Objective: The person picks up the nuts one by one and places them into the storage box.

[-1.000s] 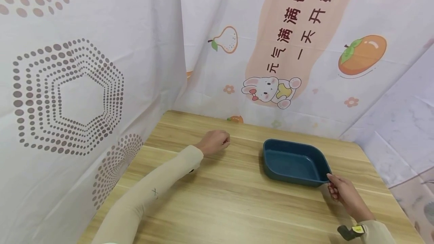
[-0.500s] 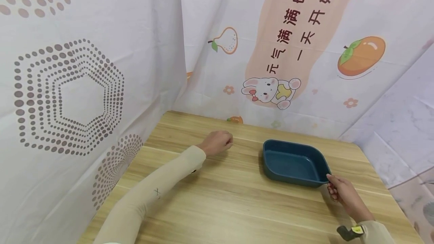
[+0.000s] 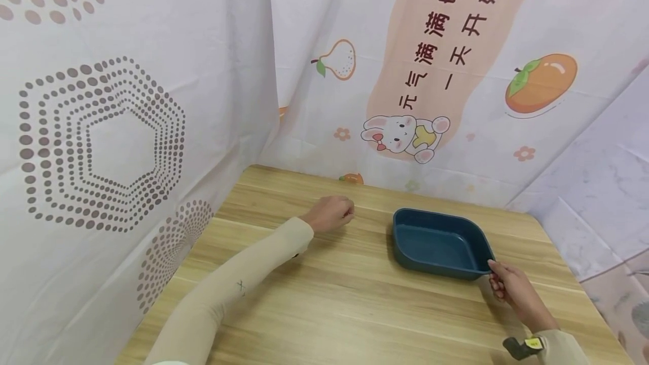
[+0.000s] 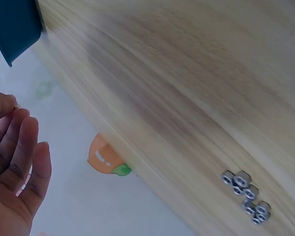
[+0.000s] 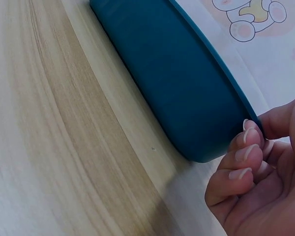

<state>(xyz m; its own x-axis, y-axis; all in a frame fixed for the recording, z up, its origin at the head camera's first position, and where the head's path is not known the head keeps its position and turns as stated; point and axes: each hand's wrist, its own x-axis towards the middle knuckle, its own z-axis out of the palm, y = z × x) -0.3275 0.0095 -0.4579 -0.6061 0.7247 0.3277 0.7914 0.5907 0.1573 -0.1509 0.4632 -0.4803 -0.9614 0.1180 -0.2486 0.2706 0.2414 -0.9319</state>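
My left hand [image 3: 332,214] is over the far part of the table, left of a dark blue rectangular tray [image 3: 436,268]. Thumb and forefinger meet at their tips in the left wrist view and pinch a tiny bright piece [image 4: 17,107], too small to make out; the other fingers are bent. Several metal hex nuts [image 4: 242,179] lie on the table there in a loose cluster. In the head view they are hidden. My right hand [image 3: 517,292] grips the tray's near right corner, thumb at the rim and fingers curled below it, as the right wrist view shows.
Everything stands on a wood-grain table [image 3: 324,320]. Printed white curtains [image 3: 304,128] hang along its back and left side, and a pale curtain [image 3: 598,185] hangs at the right. A dark wrist strap piece [image 3: 522,348] sticks out from the right sleeve.
My left hand has moved slowly a short way to the right, towards the tray. The right hand and the tray have kept their place.
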